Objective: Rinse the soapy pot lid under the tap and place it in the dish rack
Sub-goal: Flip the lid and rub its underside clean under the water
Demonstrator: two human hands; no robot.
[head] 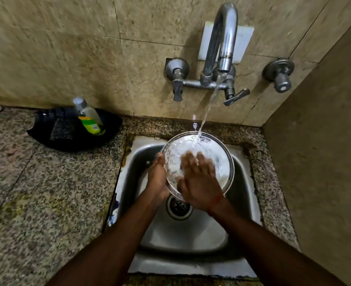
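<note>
Silvery pot lid (222, 172) under the tap (222, 38): left hand (158, 176) grips rim, right hand (199, 186) presses flat.

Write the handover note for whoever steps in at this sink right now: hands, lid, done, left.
Left hand: grips the pot lid at its left rim.
Right hand: flat on the lid's face, fingers spread, no grip.
Lid: held tilted over the sink, with water from the running tap hitting its upper edge.
Done: rinse under way. Whether any soap remains cannot be told through the blur.
Left: finish rinsing, then set the lid in the dish rack, which is not in view.
</note>
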